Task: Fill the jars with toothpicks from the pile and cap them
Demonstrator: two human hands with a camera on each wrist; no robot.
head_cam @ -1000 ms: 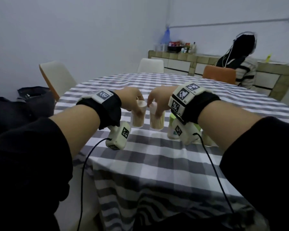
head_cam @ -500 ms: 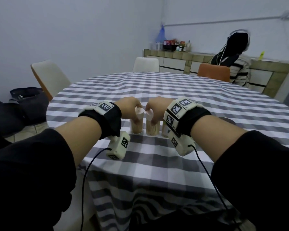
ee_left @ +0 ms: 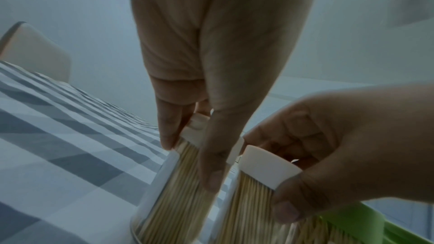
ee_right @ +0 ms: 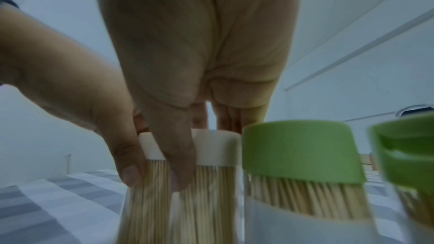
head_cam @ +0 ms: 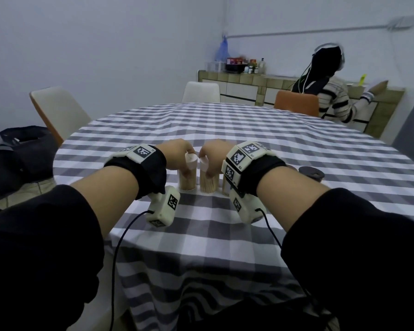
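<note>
**Two white-capped toothpick jars held side by side**

On the counter [head_cam: 249,139], spread with a grey-and-white checked cloth, two clear jars packed with toothpicks stand upright and just beside each other, toward the near edge. The left hand [head_cam: 177,155] comes down over the left white-capped jar [head_cam: 188,180], its grip grasping the jar: fingers and thumb curl down past the white cap [ee_left: 199,134] onto the clear wall. The right hand [head_cam: 214,156] takes the right white-capped jar [head_cam: 208,185] the same way, its grip grasping the cap [ee_right: 216,147] and upper wall, thumb pressed on the glass. Both caps sit on their jars.

Just right of this pair, in the right wrist view, a green-capped jar [ee_right: 303,183] full of toothpicks stands touching or nearly touching the right white-capped jar, with a second green cap [ee_right: 408,164] further right, blurred. A dark round object [head_cam: 311,174] lies on the cloth beyond the right wrist.
</note>
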